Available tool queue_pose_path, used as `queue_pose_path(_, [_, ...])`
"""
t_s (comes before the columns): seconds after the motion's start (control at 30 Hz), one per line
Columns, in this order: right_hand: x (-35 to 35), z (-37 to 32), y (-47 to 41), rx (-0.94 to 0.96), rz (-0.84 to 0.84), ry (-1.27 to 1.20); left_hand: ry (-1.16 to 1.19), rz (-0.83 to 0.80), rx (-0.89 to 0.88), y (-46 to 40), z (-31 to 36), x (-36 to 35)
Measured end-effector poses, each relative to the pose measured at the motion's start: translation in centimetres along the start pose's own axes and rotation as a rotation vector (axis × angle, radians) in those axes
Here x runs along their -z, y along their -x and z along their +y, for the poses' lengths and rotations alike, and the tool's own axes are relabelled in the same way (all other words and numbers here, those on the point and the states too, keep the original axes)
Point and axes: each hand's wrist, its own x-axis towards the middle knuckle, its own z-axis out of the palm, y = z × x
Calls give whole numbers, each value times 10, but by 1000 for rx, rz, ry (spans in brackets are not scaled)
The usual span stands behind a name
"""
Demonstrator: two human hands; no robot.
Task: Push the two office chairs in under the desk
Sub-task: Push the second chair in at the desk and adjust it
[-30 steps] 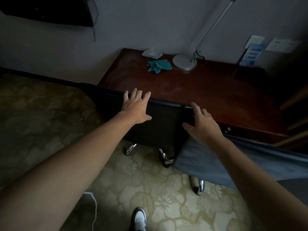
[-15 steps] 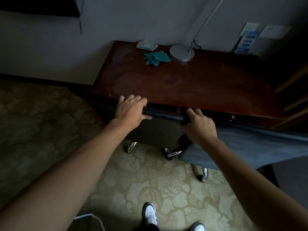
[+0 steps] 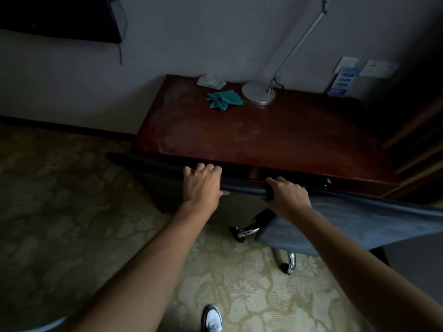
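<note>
The black office chair (image 3: 167,185) stands on the patterned carpet (image 3: 60,200) with its top edge right against the front of the dark wooden desk (image 3: 275,137). The left hand (image 3: 203,185) curls over that top edge, thumb underneath — a firm grip. The right hand (image 3: 286,195) clamps the same edge at its right end. Just beside it, lower right, the grey chair (image 3: 359,224) sits further out from the desk. On the desktop lie a teal cloth (image 3: 224,99) and a lamp base (image 3: 258,93).

Left hand (image 3: 202,185) and right hand (image 3: 286,196), arms outstretched, fingers curled.
</note>
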Motion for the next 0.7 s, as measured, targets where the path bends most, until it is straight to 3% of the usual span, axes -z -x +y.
queue_pose_path(0.23, [26,36,-61,-71,36,-48,8,113,89,-36,36,-2])
queue_pose_path(0.4, [36,50,-85,-93,-18,-16,-62,184,-16,-55,43,-6])
queue_pose_path(0.57, [40,30,-83,111,-26,130,-88,229,-148,-53,-3,-3])
queue_pose_path(0.7, [20,4,-44,298,84,-19,-97,48,49,-26,-43,10])
